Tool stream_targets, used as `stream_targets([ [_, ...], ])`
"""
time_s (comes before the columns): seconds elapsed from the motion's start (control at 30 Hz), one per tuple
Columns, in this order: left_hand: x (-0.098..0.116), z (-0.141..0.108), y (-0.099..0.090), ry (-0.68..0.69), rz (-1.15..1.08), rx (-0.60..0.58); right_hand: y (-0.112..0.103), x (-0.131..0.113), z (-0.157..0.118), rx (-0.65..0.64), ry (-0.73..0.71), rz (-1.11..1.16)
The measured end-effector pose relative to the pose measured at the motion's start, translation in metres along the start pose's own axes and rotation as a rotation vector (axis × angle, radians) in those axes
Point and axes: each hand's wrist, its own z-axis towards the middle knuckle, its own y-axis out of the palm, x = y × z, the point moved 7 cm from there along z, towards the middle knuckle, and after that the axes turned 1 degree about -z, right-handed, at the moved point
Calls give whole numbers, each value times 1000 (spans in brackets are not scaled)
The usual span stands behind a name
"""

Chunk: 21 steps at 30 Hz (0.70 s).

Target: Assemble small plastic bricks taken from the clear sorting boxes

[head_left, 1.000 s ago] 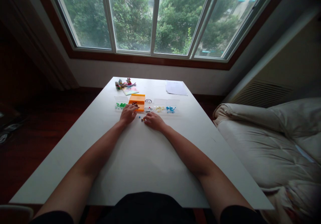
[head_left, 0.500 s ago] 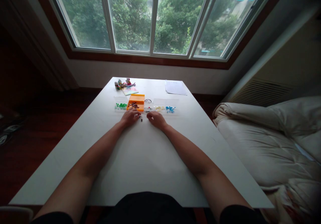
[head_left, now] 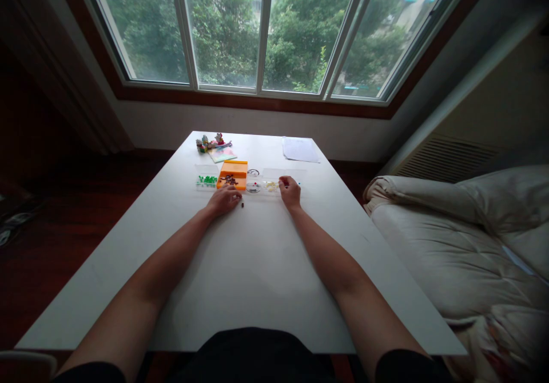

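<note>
My left hand (head_left: 225,199) rests on the white table just in front of an orange box (head_left: 234,168) of dark brown pieces (head_left: 230,180). Its fingers lie loosely apart, with no held thing visible. A tiny dark piece (head_left: 242,204) stands on the tabletop beside its fingertips. Over the right end of a clear box, my right hand (head_left: 290,191) has its fingers pressed together in a pinch; whatever is between them is too small to make out. That hand covers most of the blue pieces. Yellow pieces (head_left: 271,186) lie just left of it.
Left of the orange box is a clear box with green pieces (head_left: 207,180). Round clear containers (head_left: 253,187) sit between the boxes. Small figures (head_left: 210,143), a colourful card (head_left: 223,154) and white paper (head_left: 300,149) lie farther back. A pale sofa (head_left: 450,240) stands right of the table.
My right hand has moved right and slightly away from me, from beside the small dark piece to above the blue pieces. The left hand has stayed nearly still.
</note>
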Motion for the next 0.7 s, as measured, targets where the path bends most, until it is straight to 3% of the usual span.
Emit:
stream_targets([
  [0.23, -1, 0, 0, -21, -20, 0, -3, 1, 1, 13, -19, -10],
  [0.53, -6, 0, 0, -35, -23, 31, 9, -15, -7, -89, -112, -37],
  [0.7, -12, 0, -2, -112, 9, 58, 15, -23, -13, -140, -135, -28],
])
